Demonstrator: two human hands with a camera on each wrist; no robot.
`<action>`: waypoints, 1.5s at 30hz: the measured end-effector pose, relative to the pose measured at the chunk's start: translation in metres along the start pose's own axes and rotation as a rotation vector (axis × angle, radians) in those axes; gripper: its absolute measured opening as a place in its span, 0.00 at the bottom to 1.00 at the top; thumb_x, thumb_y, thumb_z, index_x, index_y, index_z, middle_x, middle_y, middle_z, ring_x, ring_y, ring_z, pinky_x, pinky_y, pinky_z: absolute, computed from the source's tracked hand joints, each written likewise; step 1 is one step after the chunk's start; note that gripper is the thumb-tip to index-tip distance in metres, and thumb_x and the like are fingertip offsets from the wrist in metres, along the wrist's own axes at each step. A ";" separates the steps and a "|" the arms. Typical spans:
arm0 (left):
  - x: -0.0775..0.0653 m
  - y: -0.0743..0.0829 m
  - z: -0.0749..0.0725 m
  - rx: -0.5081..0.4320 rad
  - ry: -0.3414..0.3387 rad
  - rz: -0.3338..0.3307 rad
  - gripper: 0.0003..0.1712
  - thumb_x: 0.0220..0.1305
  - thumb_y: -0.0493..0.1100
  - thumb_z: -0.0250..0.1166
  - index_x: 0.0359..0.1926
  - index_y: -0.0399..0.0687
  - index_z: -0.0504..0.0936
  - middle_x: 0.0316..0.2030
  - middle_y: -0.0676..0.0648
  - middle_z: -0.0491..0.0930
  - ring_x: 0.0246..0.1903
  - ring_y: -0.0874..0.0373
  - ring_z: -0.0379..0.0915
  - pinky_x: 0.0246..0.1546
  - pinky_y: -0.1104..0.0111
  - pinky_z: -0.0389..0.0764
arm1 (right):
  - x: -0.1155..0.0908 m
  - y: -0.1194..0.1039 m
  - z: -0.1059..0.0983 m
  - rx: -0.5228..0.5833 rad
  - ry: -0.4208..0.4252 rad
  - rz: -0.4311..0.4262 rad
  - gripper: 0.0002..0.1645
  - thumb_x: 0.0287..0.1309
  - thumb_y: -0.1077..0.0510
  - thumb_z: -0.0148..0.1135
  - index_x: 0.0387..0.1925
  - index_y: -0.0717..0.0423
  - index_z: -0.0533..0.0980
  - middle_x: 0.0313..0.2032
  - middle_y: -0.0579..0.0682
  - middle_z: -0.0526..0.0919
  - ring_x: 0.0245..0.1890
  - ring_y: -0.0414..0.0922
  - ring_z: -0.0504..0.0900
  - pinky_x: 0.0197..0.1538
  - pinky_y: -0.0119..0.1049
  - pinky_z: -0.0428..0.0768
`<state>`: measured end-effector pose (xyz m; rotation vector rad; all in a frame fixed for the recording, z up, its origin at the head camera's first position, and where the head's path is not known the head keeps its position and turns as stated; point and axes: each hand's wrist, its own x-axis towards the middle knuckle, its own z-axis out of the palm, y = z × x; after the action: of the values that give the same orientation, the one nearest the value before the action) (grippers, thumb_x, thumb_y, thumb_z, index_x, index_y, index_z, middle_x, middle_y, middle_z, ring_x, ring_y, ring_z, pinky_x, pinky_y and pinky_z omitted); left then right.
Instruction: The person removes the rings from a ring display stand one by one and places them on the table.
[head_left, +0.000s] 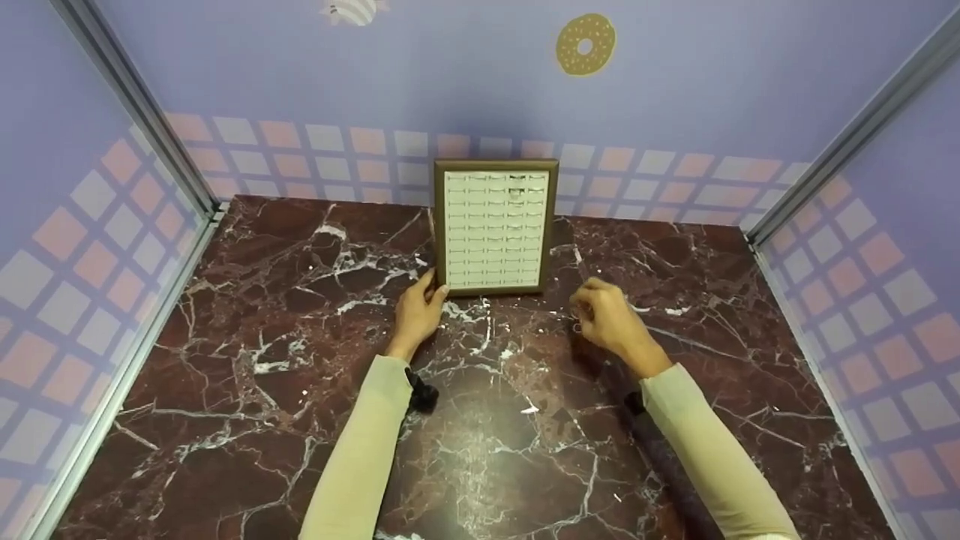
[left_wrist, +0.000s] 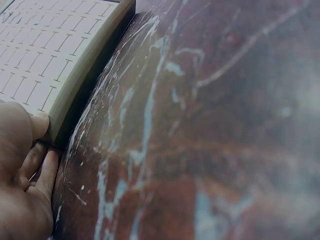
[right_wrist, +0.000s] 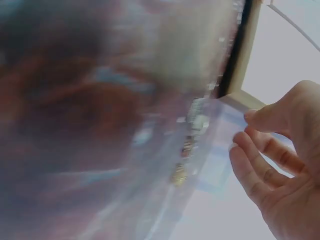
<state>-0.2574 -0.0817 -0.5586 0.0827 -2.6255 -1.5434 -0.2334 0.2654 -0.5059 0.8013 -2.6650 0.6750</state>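
Observation:
A brown-framed display board [head_left: 550, 225] stands upright on the marble table, leaning back towards the wall. Its pale panel carries rows of short slot-like marks, and a few small dark, shiny pieces [head_left: 517, 192] show near the top right. My left hand [head_left: 420, 309] holds the lower left corner; in the left wrist view its thumb [left_wrist: 40, 125] lies on the front edge, with the other fingers around below. Off the board's lower right corner is my right hand [head_left: 604, 315], its fingers loosely bent. Nothing shows between its thumb and fingertips in the right wrist view.
The dark red marble table [head_left: 225, 360] has white veins and small pale flecks. A lilac wall [head_left: 300, 67] with pink and white squares rises close behind the board. Side panels [head_left: 900, 322] with metal edge strips close in the table at left and right.

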 end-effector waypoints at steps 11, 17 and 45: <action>-0.003 -0.001 -0.004 0.007 0.003 0.008 0.32 0.79 0.47 0.64 0.78 0.44 0.71 0.69 0.36 0.79 0.65 0.41 0.79 0.69 0.48 0.75 | 0.059 -0.025 -0.001 0.041 0.198 0.003 0.09 0.61 0.69 0.72 0.44 0.67 0.87 0.43 0.60 0.87 0.41 0.56 0.89 0.49 0.47 0.89; -0.001 0.002 0.001 -0.010 -0.011 -0.004 0.32 0.80 0.48 0.63 0.79 0.45 0.71 0.66 0.36 0.82 0.61 0.43 0.81 0.67 0.49 0.76 | 0.092 -0.032 0.002 0.038 0.311 0.004 0.09 0.63 0.69 0.71 0.45 0.68 0.86 0.43 0.61 0.87 0.40 0.57 0.88 0.47 0.46 0.88; -0.001 0.000 -0.003 -0.016 -0.010 0.003 0.32 0.79 0.46 0.64 0.78 0.44 0.71 0.70 0.36 0.77 0.65 0.44 0.80 0.69 0.51 0.77 | 0.168 -0.049 0.011 0.027 0.424 0.026 0.09 0.70 0.67 0.66 0.47 0.67 0.87 0.45 0.60 0.84 0.46 0.56 0.86 0.53 0.43 0.86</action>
<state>-0.2559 -0.0839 -0.5571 0.0691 -2.6196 -1.5676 -0.3421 0.1491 -0.4337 0.5558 -2.2890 0.7892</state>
